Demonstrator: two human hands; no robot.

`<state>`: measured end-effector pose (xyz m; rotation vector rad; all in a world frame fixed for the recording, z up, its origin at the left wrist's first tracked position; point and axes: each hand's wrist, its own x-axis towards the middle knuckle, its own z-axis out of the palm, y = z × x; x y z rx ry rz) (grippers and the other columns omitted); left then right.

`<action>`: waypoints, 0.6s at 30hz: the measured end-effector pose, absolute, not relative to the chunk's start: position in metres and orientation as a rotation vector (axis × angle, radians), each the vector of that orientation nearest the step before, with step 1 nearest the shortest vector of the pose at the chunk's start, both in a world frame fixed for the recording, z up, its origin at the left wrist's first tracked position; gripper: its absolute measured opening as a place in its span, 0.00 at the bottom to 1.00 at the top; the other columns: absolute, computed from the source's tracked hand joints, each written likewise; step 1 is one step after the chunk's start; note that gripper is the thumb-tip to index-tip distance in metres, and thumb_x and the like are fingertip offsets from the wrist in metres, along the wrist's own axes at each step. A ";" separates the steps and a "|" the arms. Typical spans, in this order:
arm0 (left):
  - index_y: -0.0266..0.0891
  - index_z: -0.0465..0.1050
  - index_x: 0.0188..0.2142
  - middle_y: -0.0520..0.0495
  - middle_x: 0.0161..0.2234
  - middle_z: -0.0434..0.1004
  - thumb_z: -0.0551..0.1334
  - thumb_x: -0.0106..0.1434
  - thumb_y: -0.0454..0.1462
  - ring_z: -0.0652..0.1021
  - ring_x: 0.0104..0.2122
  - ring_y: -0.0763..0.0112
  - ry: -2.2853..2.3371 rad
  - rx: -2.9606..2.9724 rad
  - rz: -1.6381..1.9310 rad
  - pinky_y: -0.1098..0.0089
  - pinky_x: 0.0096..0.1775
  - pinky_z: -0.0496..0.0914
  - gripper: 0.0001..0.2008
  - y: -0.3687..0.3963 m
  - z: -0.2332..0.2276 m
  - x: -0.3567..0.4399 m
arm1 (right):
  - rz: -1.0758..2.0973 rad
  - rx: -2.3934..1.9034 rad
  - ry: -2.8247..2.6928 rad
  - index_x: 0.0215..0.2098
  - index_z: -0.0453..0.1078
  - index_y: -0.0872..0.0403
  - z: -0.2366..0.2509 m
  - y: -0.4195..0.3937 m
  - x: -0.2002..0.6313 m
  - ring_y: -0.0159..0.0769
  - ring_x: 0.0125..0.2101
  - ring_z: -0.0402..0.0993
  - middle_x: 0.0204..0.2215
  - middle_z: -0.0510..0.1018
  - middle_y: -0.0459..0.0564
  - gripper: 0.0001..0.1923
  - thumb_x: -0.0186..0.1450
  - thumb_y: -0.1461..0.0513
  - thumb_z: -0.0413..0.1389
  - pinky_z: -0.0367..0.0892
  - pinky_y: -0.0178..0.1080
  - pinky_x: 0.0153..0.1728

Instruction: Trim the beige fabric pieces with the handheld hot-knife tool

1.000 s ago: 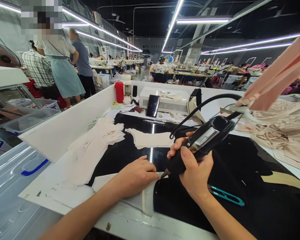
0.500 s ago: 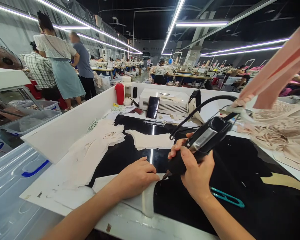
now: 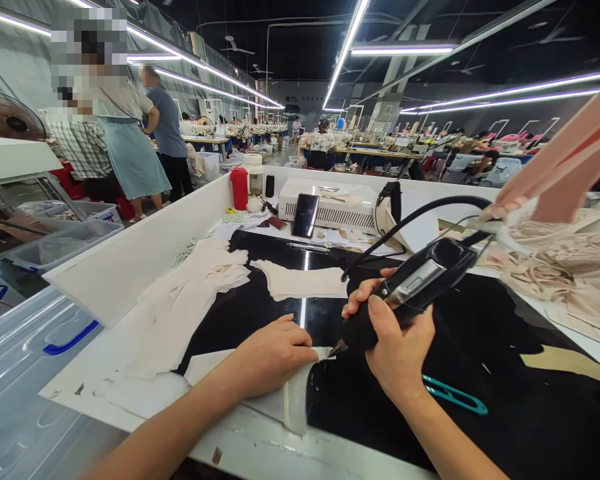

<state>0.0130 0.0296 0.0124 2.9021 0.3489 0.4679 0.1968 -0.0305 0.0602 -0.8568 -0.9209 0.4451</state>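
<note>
Right hand (image 3: pixel 397 347) shifted slightly right, gripping cutting tool (image 3: pixel 407 287); plastic bin (image 3: pixel 55 243)

One black handheld tool (image 3: pixel 405 293); one teal snips (image 3: pixel 454 395); one phone (image 3: pixel 305 215); one red bottle (image 3: pixel 239 187).

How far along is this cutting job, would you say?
Seemingly partway. Done: cut pale pieces lie stacked at the left of the black work surface. In hand: the right hand grips a corded cutting tool, its tip at a pale strip that the left hand presses flat. Left: a heap of lace fabric waits at the right, how much is hard to tell.
</note>
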 end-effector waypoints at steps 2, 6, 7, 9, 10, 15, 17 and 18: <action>0.41 0.78 0.46 0.48 0.42 0.78 0.59 0.72 0.28 0.78 0.45 0.68 0.344 2.906 0.478 0.54 0.66 0.63 0.11 0.030 0.011 0.013 | 0.440 -0.877 -0.923 0.47 0.66 0.47 0.059 -0.030 0.197 0.32 0.24 0.74 0.30 0.76 0.40 0.16 0.65 0.60 0.65 0.74 0.40 0.29; 0.41 0.78 0.46 0.48 0.41 0.77 0.60 0.72 0.28 0.78 0.43 0.68 0.338 2.925 0.534 0.55 0.64 0.65 0.11 0.030 0.007 0.014 | 0.419 -0.911 -0.918 0.48 0.67 0.47 0.055 -0.030 0.197 0.33 0.25 0.75 0.31 0.76 0.42 0.16 0.65 0.59 0.66 0.74 0.40 0.29; 0.40 0.78 0.46 0.48 0.42 0.77 0.60 0.72 0.28 0.77 0.43 0.68 0.348 2.934 0.551 0.57 0.62 0.67 0.10 0.030 0.007 0.014 | 0.413 -0.919 -0.916 0.48 0.67 0.47 0.054 -0.030 0.197 0.33 0.25 0.75 0.31 0.77 0.42 0.17 0.65 0.58 0.66 0.74 0.40 0.29; 0.39 0.77 0.46 0.47 0.45 0.77 0.61 0.71 0.26 0.77 0.44 0.66 0.409 2.939 0.561 0.63 0.55 0.72 0.10 0.026 0.010 0.014 | 0.404 -0.936 -0.915 0.47 0.67 0.48 0.052 -0.031 0.198 0.33 0.25 0.75 0.31 0.77 0.42 0.18 0.64 0.57 0.67 0.75 0.40 0.29; 0.38 0.76 0.47 0.46 0.46 0.76 0.61 0.70 0.25 0.77 0.45 0.66 0.465 2.930 0.548 0.66 0.52 0.74 0.11 0.022 0.013 0.014 | 0.401 -0.948 -0.912 0.47 0.68 0.48 0.052 -0.032 0.198 0.34 0.25 0.76 0.31 0.78 0.43 0.18 0.64 0.57 0.68 0.75 0.40 0.30; 0.38 0.72 0.46 0.47 0.46 0.75 0.62 0.64 0.21 0.76 0.43 0.63 0.818 2.815 0.325 0.67 0.43 0.75 0.15 -0.003 0.020 0.011 | 0.382 -0.989 -0.891 0.48 0.68 0.47 0.050 -0.042 0.200 0.34 0.25 0.76 0.30 0.79 0.43 0.20 0.63 0.56 0.69 0.76 0.40 0.29; 0.38 0.72 0.44 0.47 0.44 0.74 0.61 0.63 0.20 0.76 0.41 0.62 0.920 2.789 0.235 0.66 0.41 0.75 0.16 -0.010 0.017 0.011 | 0.370 -0.996 -0.898 0.48 0.68 0.47 0.050 -0.046 0.202 0.36 0.25 0.77 0.30 0.80 0.43 0.21 0.62 0.56 0.69 0.76 0.41 0.29; 0.38 0.71 0.44 0.47 0.43 0.74 0.61 0.62 0.20 0.76 0.41 0.62 0.953 2.783 0.210 0.65 0.40 0.75 0.16 -0.012 0.015 0.012 | 0.366 -1.000 -0.899 0.48 0.68 0.47 0.049 -0.048 0.203 0.36 0.25 0.77 0.30 0.80 0.43 0.21 0.62 0.56 0.70 0.76 0.41 0.29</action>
